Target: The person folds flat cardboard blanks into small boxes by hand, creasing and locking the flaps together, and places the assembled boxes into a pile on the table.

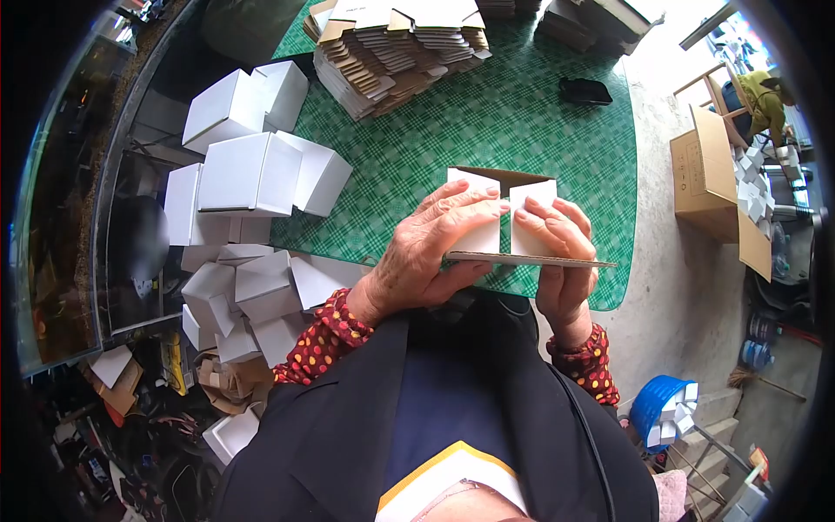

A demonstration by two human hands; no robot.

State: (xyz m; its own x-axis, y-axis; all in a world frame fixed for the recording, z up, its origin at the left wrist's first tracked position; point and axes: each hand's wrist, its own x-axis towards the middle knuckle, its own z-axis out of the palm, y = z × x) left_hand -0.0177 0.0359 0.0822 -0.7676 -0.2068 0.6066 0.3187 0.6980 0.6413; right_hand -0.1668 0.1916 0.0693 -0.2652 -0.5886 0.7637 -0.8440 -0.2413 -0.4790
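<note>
- Green plaid cloth (pixel 435 130) covers a round-cornered table; over its near edge, in front of the wearer's chest, is a partly folded white carton (pixel 484 238), held in both hands.
- Two white flaps of the carton stand side by side with a narrow gap between them; a brown inner panel shows at the far side, and the near panel's edge juts out to the right.
- Left hand (pixel 439 230): grasping the carton, fingers laid over the left flap, thumb below the near panel.
- Right hand (pixel 565 244): grasping the carton too, fingers bent over the right flap.
- Red sleeves (pixel 326 335) with yellow dots cover both wrists.
- White boxes (pixel 248 174) crowd the table's left side; a looser heap (pixel 265 291) lies nearer the wearer.
- Flat cartons (pixel 391 61) are stacked at the far side, and a small black tray-like object (pixel 584 91) lies to their right.
- Beyond the table, on the right, a brown cardboard box (pixel 704 178) stands open beside more white boxes; near it is another person (pixel 765 104) in a yellow-green top.
- Lower right, a blue basket (pixel 648 409) holds white boxes.
</note>
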